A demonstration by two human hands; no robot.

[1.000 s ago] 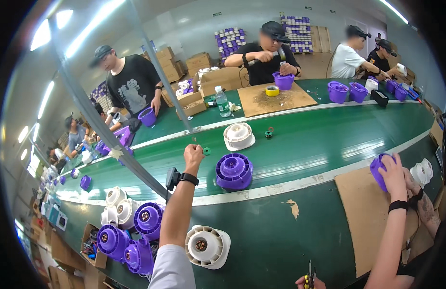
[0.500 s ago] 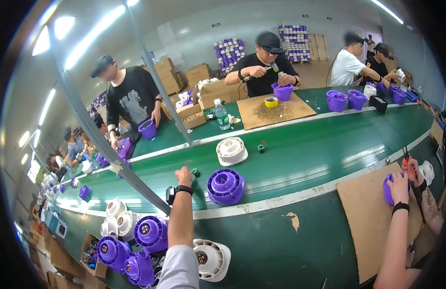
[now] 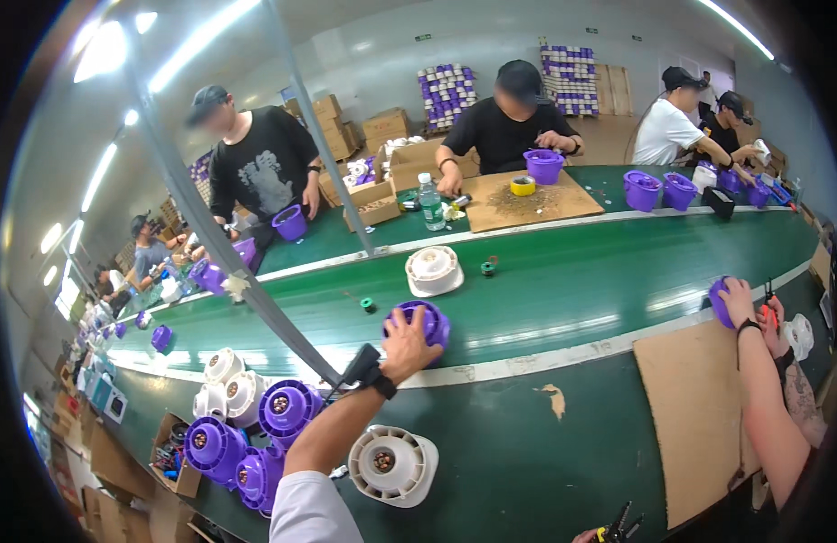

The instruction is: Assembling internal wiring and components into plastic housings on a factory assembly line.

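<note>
Purple housing [image 3: 422, 322] on belt — left hand [image 3: 406, 344] grips it.

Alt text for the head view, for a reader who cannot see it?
The person's left hand grips a purple ribbed housing on a green conveyor belt; other workers sit across it. A white housing lies near the forearm.

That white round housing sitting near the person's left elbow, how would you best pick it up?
The white round housing seems to rest on its wider flared end, open ribbed face up and tilted toward the camera. I would probably come from above and clasp the outer rim across its width, fingers clear of the dark centre hub. The purple housings crowd its left, so approach from the right.
</note>
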